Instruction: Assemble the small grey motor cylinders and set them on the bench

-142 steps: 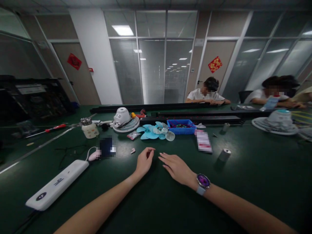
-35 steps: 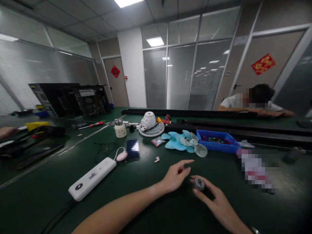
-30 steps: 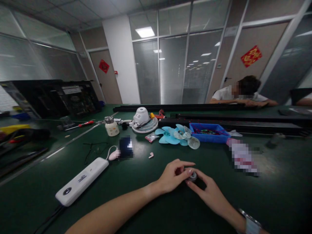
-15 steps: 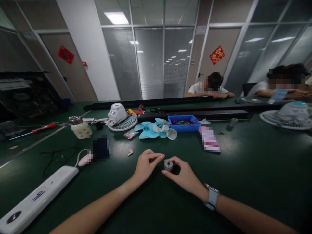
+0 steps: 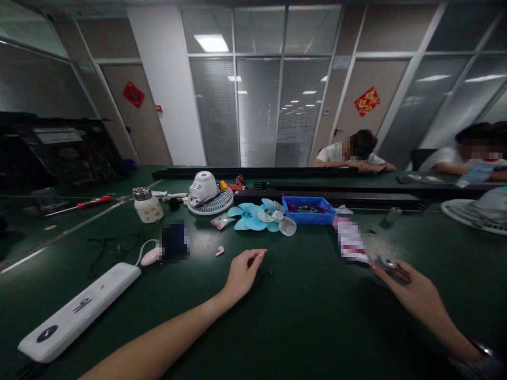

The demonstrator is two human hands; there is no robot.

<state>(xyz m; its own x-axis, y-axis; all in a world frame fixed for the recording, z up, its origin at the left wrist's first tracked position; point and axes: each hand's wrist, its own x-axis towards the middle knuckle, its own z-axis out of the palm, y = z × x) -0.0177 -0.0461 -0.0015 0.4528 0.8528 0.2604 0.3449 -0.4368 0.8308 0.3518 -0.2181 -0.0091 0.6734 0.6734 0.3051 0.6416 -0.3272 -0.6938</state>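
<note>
On the right, my right hand (image 5: 414, 287) grips a small cylindrical metal motor (image 5: 386, 263) between thumb and fingers, close to the table near the pink-and-white packet (image 5: 350, 240). The motor is slightly blurred. My left hand (image 5: 242, 272) rests on the green table in the middle with thumb and index finger pinched together; whether something tiny is between them I cannot make out. A tiny dark piece (image 5: 271, 272) lies on the table just right of the left fingertips. Beyond that hand are blue fan blades (image 5: 253, 216) and a pink earbud (image 5: 219, 251).
A blue tray (image 5: 309, 215) with wires stands behind the blades, beside a white fan housing (image 5: 209, 195). Another metal cylinder (image 5: 391, 217) stands at the right. A white power strip (image 5: 81, 311) and a jar (image 5: 148, 207) are at left. Two people sit across the table.
My right hand has carried the motor away from my left hand, to the right. The left hand stays pinched at nearly the same place. The view has shifted a little.
</note>
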